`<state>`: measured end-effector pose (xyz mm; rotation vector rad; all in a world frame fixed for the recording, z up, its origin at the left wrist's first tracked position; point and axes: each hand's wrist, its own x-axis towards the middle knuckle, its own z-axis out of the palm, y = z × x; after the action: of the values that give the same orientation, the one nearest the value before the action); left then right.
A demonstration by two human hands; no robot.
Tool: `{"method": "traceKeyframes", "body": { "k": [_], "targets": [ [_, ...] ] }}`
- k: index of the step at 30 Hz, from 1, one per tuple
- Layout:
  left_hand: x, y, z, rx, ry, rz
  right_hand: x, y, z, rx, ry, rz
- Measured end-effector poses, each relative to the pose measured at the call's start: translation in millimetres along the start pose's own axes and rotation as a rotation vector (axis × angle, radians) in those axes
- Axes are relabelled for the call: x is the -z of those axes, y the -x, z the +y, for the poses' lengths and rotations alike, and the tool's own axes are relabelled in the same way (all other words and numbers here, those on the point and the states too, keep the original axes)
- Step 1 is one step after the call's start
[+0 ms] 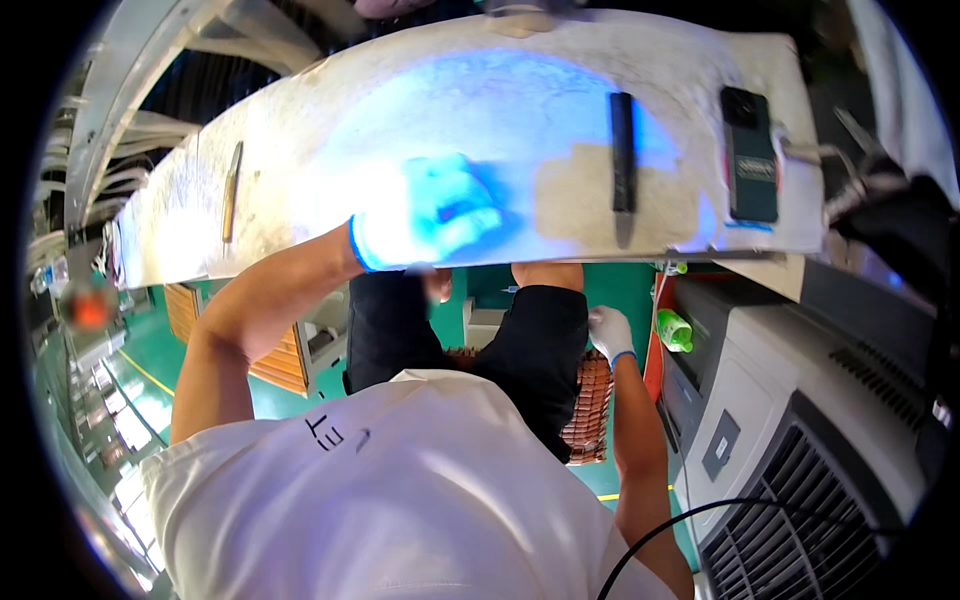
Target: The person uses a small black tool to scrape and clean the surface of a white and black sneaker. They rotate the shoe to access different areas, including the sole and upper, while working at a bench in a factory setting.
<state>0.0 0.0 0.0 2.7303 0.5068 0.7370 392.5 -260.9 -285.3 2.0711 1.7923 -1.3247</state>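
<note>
My left hand (pixel 435 208), in a white glove with a blue cuff, rests on the pale worktable (pixel 380 120) under bright blue-white light. Its fingers look curled in, and glare hides whatever they may hold. Beside my right thigh, below the table edge, hangs my right hand (pixel 611 333) in a similar glove; its fingers are too small and partly hidden to read. A knife with a black handle (pixel 623 150) lies to the right of my left hand, blade toward me. Far to the left lies a slim yellowish-handled knife (pixel 231 195).
A dark phone (pixel 751 160) lies near the table's right end. Below on the right stand a grey-and-white machine with a vent grille (pixel 790 510) and a green bottle (pixel 674 331). A brown woven seat (pixel 590 410) is under me. A black cable (pixel 690 510) crosses the lower right.
</note>
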Motion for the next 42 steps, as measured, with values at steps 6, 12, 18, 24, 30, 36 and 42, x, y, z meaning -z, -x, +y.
{"method": "traceKeyframes", "body": {
  "k": [6, 12, 18, 24, 30, 36, 42],
  "targets": [
    [-9.6, -7.6, -1.3, 0.109, 0.088, 0.077, -69.1, -85.9, 29.5, 0.112, 0.446, -0.488],
    [-15.8, -14.9, 3.2, 0.458, 0.129, 0.095, -91.0, -114.6, 49.4, 0.105, 0.467, -0.427],
    [-10.3, -1.3, 6.6, 0.432, -0.048, -0.016, -91.9, -147.7, 80.2, 0.135, 0.506, -0.397],
    [-13.5, -26.5, 1.6, 0.281, 0.038, 0.043, -151.7, -231.3, 32.2, 0.176, 0.465, -0.342],
    [-10.8, -30.9, -0.3, 0.247, -0.046, 0.026, -169.8, -275.4, 20.2, 0.164, 0.494, -0.32],
    [-8.8, -26.1, -0.3, 0.275, -0.049, -0.001, -179.2, -290.4, 23.2, 0.15, 0.51, -0.315],
    [-12.1, -28.1, 0.1, 0.319, -0.031, 0.022, -179.7, -277.3, 38.2, 0.102, 0.469, -0.276]
  ]
}}
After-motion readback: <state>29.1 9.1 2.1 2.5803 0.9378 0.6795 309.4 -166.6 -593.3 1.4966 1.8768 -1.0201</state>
